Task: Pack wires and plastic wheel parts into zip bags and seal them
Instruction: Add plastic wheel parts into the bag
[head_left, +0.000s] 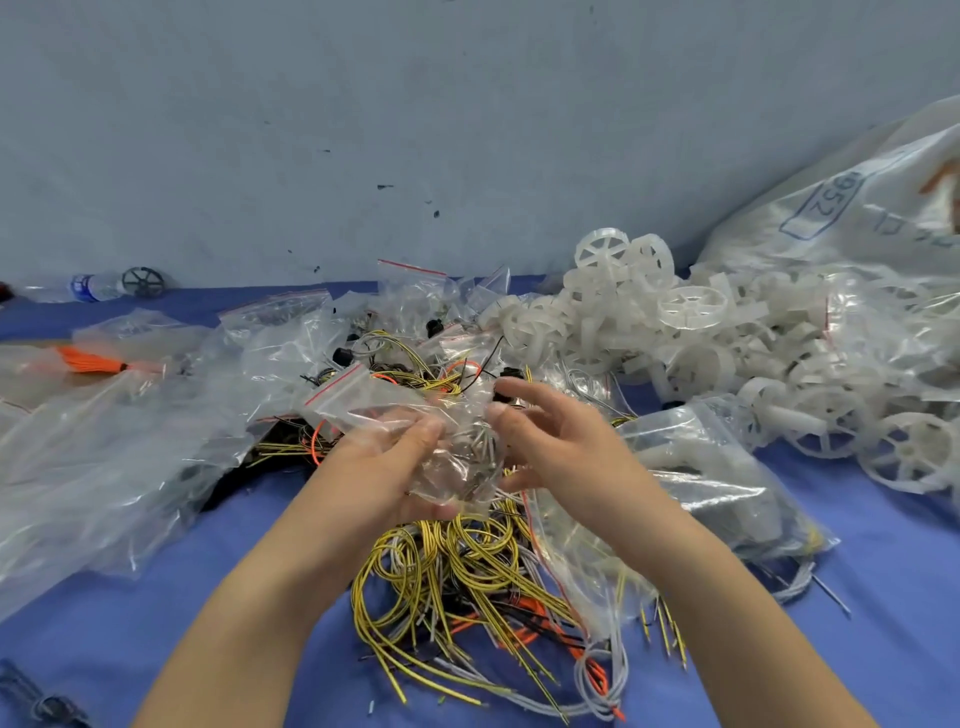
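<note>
I have a small zip bag up between both hands, above the tangle of yellow and grey wires on the blue counter. My left hand grips the crumpled lower part of the bag, fingers curled round it. My right hand sits at the bag's right edge with its fingers loosely bent; I think the thumb and forefinger pinch the plastic, but the glare hides the contact. The red-striped mouth of the bag points up and left, unsealed as far as I can judge. Something small and pale lies inside.

The pile of white plastic wheels lies well off to the right, spilling from a big clear sack.

The risks I see: the slick film slipping from my left hand, contents tipping out through the open mouth if I tilt it further, and wire ends snagging in the zip track so it won't close.
</note>
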